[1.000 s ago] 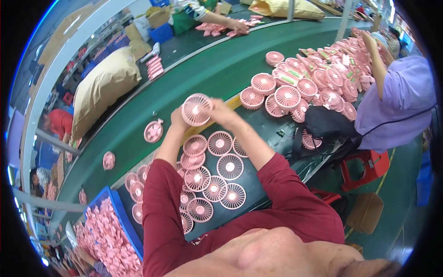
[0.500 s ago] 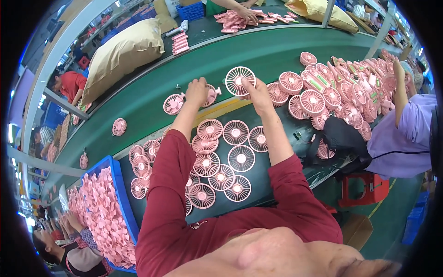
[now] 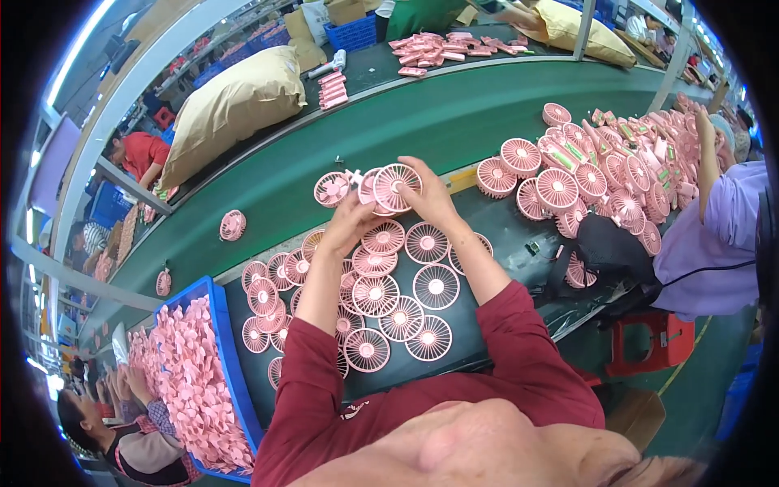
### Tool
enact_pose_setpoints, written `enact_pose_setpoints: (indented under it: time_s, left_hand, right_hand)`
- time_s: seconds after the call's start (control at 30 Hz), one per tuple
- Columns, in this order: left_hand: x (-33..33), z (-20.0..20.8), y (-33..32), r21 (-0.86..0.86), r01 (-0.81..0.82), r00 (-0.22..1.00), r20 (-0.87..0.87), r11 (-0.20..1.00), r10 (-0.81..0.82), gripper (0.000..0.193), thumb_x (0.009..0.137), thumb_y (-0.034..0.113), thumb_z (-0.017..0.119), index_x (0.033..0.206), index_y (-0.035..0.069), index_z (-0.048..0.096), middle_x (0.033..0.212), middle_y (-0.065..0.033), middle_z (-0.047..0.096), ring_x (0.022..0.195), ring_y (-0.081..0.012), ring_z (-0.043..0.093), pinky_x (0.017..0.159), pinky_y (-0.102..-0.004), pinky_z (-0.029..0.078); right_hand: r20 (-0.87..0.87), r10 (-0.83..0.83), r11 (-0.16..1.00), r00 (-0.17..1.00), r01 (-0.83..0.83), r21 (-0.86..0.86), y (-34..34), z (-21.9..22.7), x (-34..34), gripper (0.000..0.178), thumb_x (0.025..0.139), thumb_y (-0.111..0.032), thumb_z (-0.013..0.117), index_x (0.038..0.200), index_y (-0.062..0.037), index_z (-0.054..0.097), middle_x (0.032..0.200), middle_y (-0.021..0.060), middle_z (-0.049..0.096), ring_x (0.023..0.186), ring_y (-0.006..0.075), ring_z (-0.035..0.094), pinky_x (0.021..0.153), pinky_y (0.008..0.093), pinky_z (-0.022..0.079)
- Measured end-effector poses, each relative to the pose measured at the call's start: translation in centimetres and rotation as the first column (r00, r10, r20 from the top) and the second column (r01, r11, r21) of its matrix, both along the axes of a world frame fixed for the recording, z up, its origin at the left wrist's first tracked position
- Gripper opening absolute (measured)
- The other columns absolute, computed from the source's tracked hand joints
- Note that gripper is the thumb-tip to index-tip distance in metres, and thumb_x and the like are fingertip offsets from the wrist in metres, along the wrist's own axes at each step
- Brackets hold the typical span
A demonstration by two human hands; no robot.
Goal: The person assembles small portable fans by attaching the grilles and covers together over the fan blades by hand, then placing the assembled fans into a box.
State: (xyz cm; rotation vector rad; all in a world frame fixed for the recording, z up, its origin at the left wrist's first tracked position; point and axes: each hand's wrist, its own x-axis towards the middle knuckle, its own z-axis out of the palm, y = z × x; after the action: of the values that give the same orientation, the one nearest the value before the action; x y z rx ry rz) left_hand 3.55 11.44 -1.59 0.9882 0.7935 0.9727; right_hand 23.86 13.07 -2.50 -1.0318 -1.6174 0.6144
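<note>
Green belt (image 3: pixel 454 122) backs the work. Right hand (image 3: pixel 432 195) pinches a grille (image 3: pixel 393 185) between fingertips, 12 o'clock; left hand (image 3: pixel 349 224) pinches a fan (image 3: pixel 367 191) behind. Skewed pressure could crack ribs. Loose grilles (image 3: pixel 376 296), 6 o'clock, could scatter if bumped.

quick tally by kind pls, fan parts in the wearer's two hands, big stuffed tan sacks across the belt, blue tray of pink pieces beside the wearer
Fan body in left hand: 1
Fan cover in right hand: 1
Tan sacks: 2
Blue tray: 1
Total: 5
</note>
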Motion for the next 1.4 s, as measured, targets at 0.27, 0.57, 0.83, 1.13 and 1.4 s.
enact_pose_setpoints:
  time_s: [0.27,0.57,0.83,1.13,1.4]
  left_hand:
    - [-0.1,-1.6,-0.9,0.09,-0.301,0.945,-0.105,0.949,0.31,0.062,0.102,0.057,0.031,0.139,0.009,0.045,0.13,-0.0081,0.058,0.114,-0.0183,0.061,0.093,-0.0349,0.053]
    - [2.0,-0.1,-2.7,-0.195,-0.357,0.834,0.373,0.913,0.406,0.051,0.102,0.05,0.04,0.132,0.01,0.051,0.122,-0.0069,0.062,0.11,-0.0199,0.062,0.093,-0.0366,0.052]
    - [3.8,2.1,-4.4,-0.16,-0.463,0.804,0.338,0.872,0.489,0.046,0.106,0.041,0.034,0.131,0.005,0.048,0.122,-0.0097,0.059,0.11,-0.0213,0.061,0.093,-0.0359,0.051]
    - [3.9,2.6,-4.8,0.098,-0.527,0.838,0.224,0.844,0.497,0.039,0.105,0.035,0.041,0.127,0.004,0.05,0.118,-0.0075,0.057,0.111,-0.0178,0.057,0.095,-0.0327,0.047]
    - [4.1,0.3,-2.5,0.612,-0.528,0.673,-0.122,0.589,0.73,0.038,0.104,0.028,0.047,0.121,-0.005,0.055,0.118,-0.0115,0.057,0.105,-0.0191,0.059,0.092,-0.0308,0.046]
  right_hand:
    - [0.136,0.138,0.959,0.981,-0.166,0.229,-2.3,1.3,-3.6,0.041,0.09,-0.01,0.056,0.131,-0.0068,0.056,0.129,0.0184,0.053,0.123,0.0345,0.05,0.103,0.0411,0.041]
    - [0.25,0.218,0.901,0.943,-0.293,0.319,-2.9,0.1,-4.4,0.072,0.087,-0.05,0.062,0.143,-0.0098,0.042,0.147,0.0202,0.036,0.13,0.0411,0.039,0.109,0.0489,0.033]
    - [0.284,0.224,0.892,0.932,-0.313,0.325,-2.7,1.0,-3.3,0.081,0.084,-0.062,0.059,0.141,-0.0064,0.043,0.15,0.0197,0.034,0.135,0.041,0.036,0.111,0.0473,0.033]
    - [-0.062,0.349,0.905,0.935,-0.319,0.282,-4.2,0.4,-5.9,0.083,0.091,-0.057,0.053,0.144,0.0019,0.028,0.144,0.0253,0.036,0.135,0.04,0.036,0.114,0.0445,0.027]
    - [-0.506,0.392,0.906,0.768,-0.419,0.065,-4.0,-1.0,-7.8,0.06,0.101,-0.043,0.044,0.142,-0.0022,0.028,0.137,0.0164,0.04,0.128,0.0243,0.042,0.109,0.0364,0.032]
